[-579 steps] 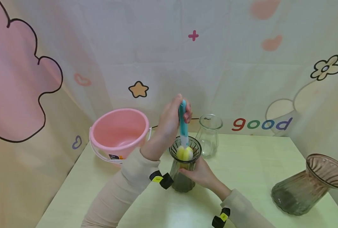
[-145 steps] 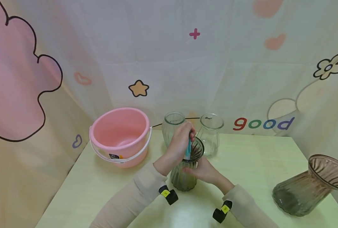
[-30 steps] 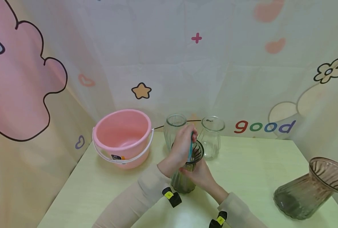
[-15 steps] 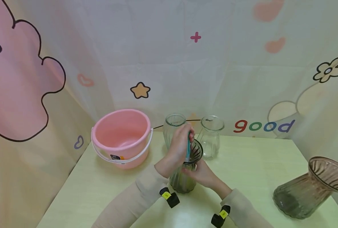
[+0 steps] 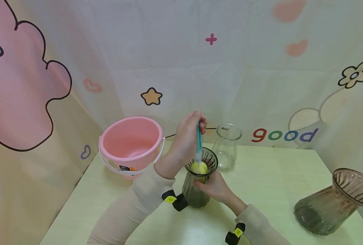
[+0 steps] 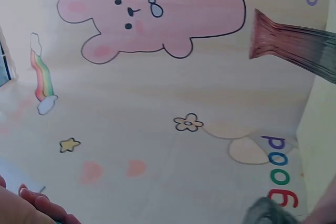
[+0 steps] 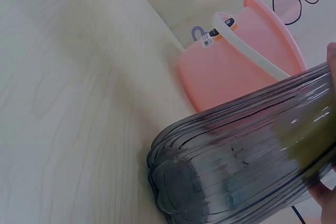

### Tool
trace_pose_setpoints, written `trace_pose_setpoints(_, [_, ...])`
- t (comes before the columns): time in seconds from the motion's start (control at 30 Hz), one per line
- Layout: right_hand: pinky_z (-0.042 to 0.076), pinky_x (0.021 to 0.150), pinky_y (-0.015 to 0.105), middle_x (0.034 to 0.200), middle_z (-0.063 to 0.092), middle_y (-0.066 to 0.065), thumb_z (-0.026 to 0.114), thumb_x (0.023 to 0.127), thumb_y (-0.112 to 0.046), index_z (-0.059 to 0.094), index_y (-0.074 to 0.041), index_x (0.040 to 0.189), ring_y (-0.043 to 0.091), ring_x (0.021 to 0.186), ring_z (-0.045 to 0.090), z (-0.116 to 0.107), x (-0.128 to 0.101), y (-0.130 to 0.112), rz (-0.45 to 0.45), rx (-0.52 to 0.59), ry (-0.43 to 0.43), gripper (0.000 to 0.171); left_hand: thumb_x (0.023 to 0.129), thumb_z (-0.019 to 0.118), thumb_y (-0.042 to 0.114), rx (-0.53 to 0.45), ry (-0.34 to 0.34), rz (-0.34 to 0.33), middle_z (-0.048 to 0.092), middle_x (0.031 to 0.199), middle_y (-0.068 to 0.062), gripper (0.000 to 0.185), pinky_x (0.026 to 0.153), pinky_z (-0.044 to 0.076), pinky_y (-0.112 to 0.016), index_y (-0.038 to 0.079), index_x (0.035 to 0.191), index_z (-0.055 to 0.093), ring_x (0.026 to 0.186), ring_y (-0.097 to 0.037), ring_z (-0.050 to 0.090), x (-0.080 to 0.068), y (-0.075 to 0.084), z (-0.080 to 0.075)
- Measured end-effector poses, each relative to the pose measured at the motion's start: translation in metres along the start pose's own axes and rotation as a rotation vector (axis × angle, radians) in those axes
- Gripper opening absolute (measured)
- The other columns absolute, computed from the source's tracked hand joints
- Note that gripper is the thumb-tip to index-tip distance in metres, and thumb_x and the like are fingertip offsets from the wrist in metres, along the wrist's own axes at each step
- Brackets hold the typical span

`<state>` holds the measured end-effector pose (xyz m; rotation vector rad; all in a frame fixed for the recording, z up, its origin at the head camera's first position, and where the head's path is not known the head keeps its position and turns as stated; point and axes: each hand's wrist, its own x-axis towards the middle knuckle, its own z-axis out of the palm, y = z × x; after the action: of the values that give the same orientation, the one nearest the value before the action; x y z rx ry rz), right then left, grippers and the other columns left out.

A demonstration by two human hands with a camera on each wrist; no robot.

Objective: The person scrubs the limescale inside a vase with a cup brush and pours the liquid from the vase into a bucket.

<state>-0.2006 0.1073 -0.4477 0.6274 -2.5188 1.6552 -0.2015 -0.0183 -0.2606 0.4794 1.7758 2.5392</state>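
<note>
A dark ribbed glass vase (image 5: 195, 194) stands upright on the pale table (image 5: 270, 177). My right hand (image 5: 214, 187) grips its body from the right side. My left hand (image 5: 188, 135), raised above the vase, grips the teal handle of a bottle brush (image 5: 198, 140). The brush's yellow sponge head (image 5: 199, 167) sits just inside the vase mouth. In the right wrist view the vase (image 7: 247, 166) fills the lower right. In the left wrist view only my fingertips (image 6: 32, 206) show, at the bottom left.
A pink bucket (image 5: 130, 143) stands at the back left, close to my left forearm. A clear glass vase (image 5: 226, 146) stands right behind the dark one. A large brownish vase (image 5: 334, 201) stands tilted at the table's right edge. A patterned curtain backs the table.
My left hand has lifted the brush, so the sponge head has come up from deep in the vase to its mouth. The raised hand now hides a second clear jar behind it.
</note>
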Motion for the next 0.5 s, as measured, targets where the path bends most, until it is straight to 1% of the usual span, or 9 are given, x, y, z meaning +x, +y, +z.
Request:
trace_pose_setpoints(0.1, [0.043, 0.091, 0.038, 0.120, 0.052, 0.011, 0.075, 0.074, -0.007, 0.037, -0.004, 0.127, 0.023, 0.107, 0.052, 0.000, -0.003, -0.013, -0.002, -0.014, 0.009, 0.065, 0.100, 0.035, 0.022, -0.018, -0.018, -0.007, 0.036, 0.072, -0.001, 0.025, 0.070, 0.031, -0.026, 0.008, 0.080, 0.045, 0.070, -0.016, 0.035, 0.001, 0.014, 0.001])
trace_pose_setpoints(0.2, [0.043, 0.090, 0.038, 0.119, 0.052, 0.014, 0.074, 0.074, -0.005, 0.038, -0.001, 0.126, 0.025, 0.107, 0.052, -0.001, -0.005, -0.026, -0.003, -0.021, 0.015, 0.063, 0.100, 0.035, 0.021, -0.014, -0.027, -0.019, 0.036, 0.073, -0.001, 0.025, 0.070, 0.031, -0.026, 0.009, 0.080, 0.045, 0.070, -0.015, 0.036, 0.000, 0.019, 0.002])
trace_pose_setpoints(0.27, [0.043, 0.090, 0.039, 0.119, 0.052, 0.014, 0.074, 0.074, -0.004, 0.038, -0.001, 0.126, 0.024, 0.107, 0.052, -0.001, -0.006, -0.031, 0.013, -0.021, 0.017, 0.063, 0.100, 0.035, 0.021, -0.013, -0.030, -0.017, 0.036, 0.072, -0.001, 0.025, 0.071, 0.031, -0.026, 0.009, 0.080, 0.045, 0.071, -0.015, 0.036, 0.000, 0.018, 0.003])
trace_pose_setpoints(0.37, [0.043, 0.090, 0.040, 0.117, 0.053, 0.013, 0.074, 0.074, -0.004, 0.038, -0.001, 0.126, 0.023, 0.105, 0.052, -0.002, -0.006, -0.036, 0.031, -0.028, 0.027, 0.064, 0.099, 0.036, 0.020, -0.008, -0.028, 0.008, 0.037, 0.072, -0.001, 0.024, 0.071, 0.031, -0.026, 0.009, 0.080, 0.046, 0.070, -0.015, 0.036, -0.001, 0.014, 0.004])
trace_pose_setpoints(0.5, [0.042, 0.090, 0.041, 0.116, 0.054, 0.012, 0.075, 0.074, -0.008, 0.039, -0.002, 0.125, 0.023, 0.104, 0.052, -0.002, -0.007, -0.035, 0.044, -0.031, 0.037, 0.063, 0.099, 0.038, 0.020, 0.031, -0.015, 0.021, 0.039, 0.072, 0.000, 0.024, 0.071, 0.032, -0.026, 0.009, 0.079, 0.046, 0.070, -0.015, 0.037, -0.003, 0.002, 0.005])
